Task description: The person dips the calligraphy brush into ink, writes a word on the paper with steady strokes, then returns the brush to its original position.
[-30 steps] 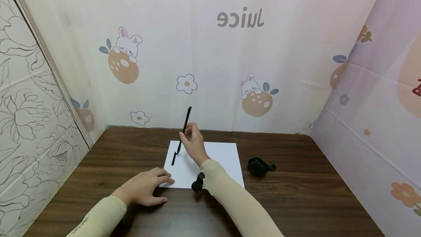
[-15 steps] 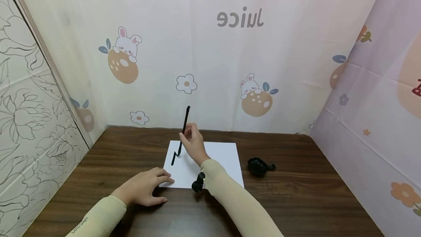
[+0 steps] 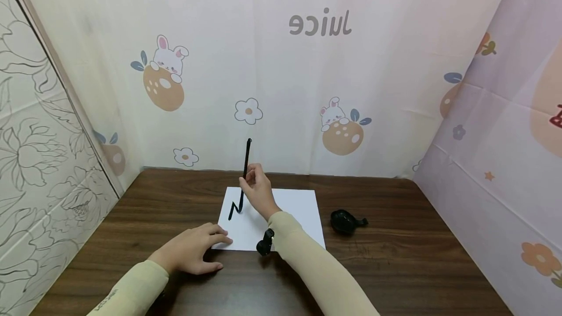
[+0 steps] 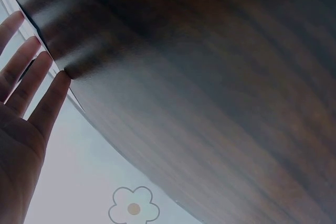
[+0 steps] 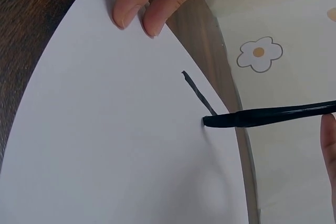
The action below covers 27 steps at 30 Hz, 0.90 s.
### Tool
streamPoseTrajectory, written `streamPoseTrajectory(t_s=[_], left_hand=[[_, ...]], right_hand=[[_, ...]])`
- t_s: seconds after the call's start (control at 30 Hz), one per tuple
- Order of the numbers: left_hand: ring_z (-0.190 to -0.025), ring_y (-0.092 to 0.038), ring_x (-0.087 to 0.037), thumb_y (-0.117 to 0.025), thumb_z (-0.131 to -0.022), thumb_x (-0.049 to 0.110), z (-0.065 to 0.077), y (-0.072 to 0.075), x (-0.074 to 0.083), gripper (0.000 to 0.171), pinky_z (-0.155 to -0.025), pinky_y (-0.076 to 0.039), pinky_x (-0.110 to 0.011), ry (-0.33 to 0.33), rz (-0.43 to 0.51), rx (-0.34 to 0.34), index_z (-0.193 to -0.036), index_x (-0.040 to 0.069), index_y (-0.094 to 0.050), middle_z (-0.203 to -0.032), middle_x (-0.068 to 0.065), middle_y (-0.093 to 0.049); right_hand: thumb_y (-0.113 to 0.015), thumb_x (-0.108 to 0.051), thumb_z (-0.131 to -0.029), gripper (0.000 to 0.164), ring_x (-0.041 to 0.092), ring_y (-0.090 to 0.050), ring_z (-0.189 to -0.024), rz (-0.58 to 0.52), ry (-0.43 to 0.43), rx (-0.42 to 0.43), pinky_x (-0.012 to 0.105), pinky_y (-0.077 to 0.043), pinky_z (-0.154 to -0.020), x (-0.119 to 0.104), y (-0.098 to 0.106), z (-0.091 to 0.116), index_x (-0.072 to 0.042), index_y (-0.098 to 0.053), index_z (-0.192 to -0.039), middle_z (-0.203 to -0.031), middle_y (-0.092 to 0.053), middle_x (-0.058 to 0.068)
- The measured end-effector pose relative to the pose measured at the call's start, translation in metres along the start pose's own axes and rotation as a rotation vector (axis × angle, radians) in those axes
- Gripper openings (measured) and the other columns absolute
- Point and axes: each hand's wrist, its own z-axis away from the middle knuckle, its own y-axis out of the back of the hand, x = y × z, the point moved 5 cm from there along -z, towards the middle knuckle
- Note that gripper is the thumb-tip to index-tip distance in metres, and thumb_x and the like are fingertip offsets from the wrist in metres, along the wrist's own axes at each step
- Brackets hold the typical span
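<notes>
A black writing brush (image 3: 246, 167) stands nearly upright, pinched between the thumb and fingers of my right hand (image 3: 259, 194). Its dark tip (image 5: 212, 122) meets a white sheet of paper (image 3: 285, 218), at the end of a black zigzag stroke (image 3: 232, 208) on the sheet's left part. In the right wrist view one arm of that stroke shows beside the tip. My left hand (image 3: 193, 247) lies spread with its fingertips on the sheet's lower left corner and its thumb on the table. The left wrist view shows those fingers (image 4: 50, 103) straight and holding nothing.
A small black dish (image 3: 344, 222) with a short handle sits on the dark wooden table (image 3: 395, 267), right of the paper. A patterned curtain (image 3: 281, 135) hangs behind the table's back edge. A small black device (image 3: 265, 244) is worn at my right wrist.
The brush tip has moved down and slightly right over the paper, lengthening the black stroke into a second leg. The brush has tilted more upright. My left hand has stayed in place.
</notes>
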Motion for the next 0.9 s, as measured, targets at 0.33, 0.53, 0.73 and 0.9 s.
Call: streamPoseTrajectory(t_s=[0.33, 0.53, 0.73, 0.9], left_hand=[[-0.112, -0.059, -0.015, -0.075, -0.084, 0.047, -0.0004, -0.0012, -0.0011, 0.048, -0.089, -0.052, -0.038, 0.012, 0.001, -0.021, -0.125, 0.023, -0.068, -0.126, 0.001, -0.059], [-0.112, -0.059, -0.015, -0.075, -0.084, 0.047, -0.0003, -0.0019, -0.0018, 0.049, -0.089, -0.052, -0.038, 0.016, 0.005, -0.025, -0.125, 0.023, -0.068, -0.126, 0.002, -0.059], [-0.111, -0.059, -0.014, -0.076, -0.083, 0.048, 0.0004, -0.0026, -0.0027, 0.049, -0.088, -0.053, -0.037, 0.02, -0.002, -0.02, -0.125, 0.023, -0.068, -0.126, 0.003, -0.058], [-0.111, -0.059, -0.015, -0.076, -0.084, 0.047, 0.0003, -0.003, -0.0028, 0.049, -0.088, -0.053, -0.037, 0.025, -0.002, -0.025, -0.125, 0.023, -0.068, -0.127, 0.003, -0.058]], right_hand=[[-0.062, -0.007, -0.097, 0.024, 0.013, -0.054, -0.084, 0.007, 0.012, -0.011, 0.025, -0.051, -0.072, 0.0021, 0.0007, -0.0004, -0.012, -0.046, -0.114, -0.092, -0.052, 0.002], [-0.062, -0.007, -0.097, 0.023, 0.013, -0.053, -0.083, 0.0, 0.01, -0.02, 0.025, -0.051, -0.072, 0.0032, 0.0005, -0.0004, -0.012, -0.047, -0.114, -0.091, -0.052, 0.002], [-0.062, -0.008, -0.098, 0.023, 0.012, -0.055, -0.082, -0.004, -0.016, -0.038, 0.025, -0.05, -0.074, 0.0044, 0.0005, 0.0, -0.014, -0.047, -0.114, -0.091, -0.052, 0.002], [-0.062, -0.009, -0.098, 0.023, 0.012, -0.056, -0.08, 0.008, -0.01, -0.046, 0.026, -0.05, -0.072, 0.0041, 0.0013, 0.0007, -0.014, -0.048, -0.115, -0.09, -0.053, 0.002]])
